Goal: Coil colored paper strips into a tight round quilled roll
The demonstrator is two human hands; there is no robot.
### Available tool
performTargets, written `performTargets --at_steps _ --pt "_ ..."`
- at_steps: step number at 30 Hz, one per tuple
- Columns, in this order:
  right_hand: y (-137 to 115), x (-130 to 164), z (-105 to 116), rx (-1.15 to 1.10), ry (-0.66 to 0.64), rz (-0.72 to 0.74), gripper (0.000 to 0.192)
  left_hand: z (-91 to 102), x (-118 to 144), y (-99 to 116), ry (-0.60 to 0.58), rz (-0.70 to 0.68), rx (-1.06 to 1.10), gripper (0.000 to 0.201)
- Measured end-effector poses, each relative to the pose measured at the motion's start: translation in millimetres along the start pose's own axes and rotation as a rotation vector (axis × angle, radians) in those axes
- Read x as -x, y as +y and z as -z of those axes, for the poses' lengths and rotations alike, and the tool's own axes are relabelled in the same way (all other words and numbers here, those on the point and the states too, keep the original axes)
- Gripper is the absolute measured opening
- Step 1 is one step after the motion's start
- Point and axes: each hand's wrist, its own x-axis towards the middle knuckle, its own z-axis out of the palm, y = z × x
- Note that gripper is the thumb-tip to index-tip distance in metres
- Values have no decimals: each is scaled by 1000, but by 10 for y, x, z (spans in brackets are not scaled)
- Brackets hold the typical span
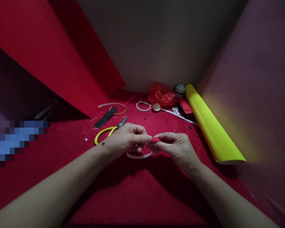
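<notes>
My left hand (127, 139) and my right hand (174, 147) meet above the red cloth surface (137, 190). Between their fingertips they pinch a small ribbed red piece (156, 139). A white ring-shaped strip (139, 155) lies just below the hands, partly hidden by them. Yellow-handled scissors (109, 131) rest on the cloth right behind my left hand.
A roll of yellow corrugated sheet (211, 126) lies along the right. A big red sheet (61, 60) leans at the left. At the back lie a red plastic bag (161, 95), a white ring (143, 106), a black strip (105, 117), a thin hoop (114, 107) and tape rolls (180, 89).
</notes>
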Motion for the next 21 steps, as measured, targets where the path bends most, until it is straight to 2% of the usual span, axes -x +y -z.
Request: performTargets --at_steps 9,21 --pt "8 21 -6 -21 72 45 18 7 -30 -23 -42 13 34 26" --pt "-11 45 0 12 78 110 13 31 -39 -21 -69 84 16 23"
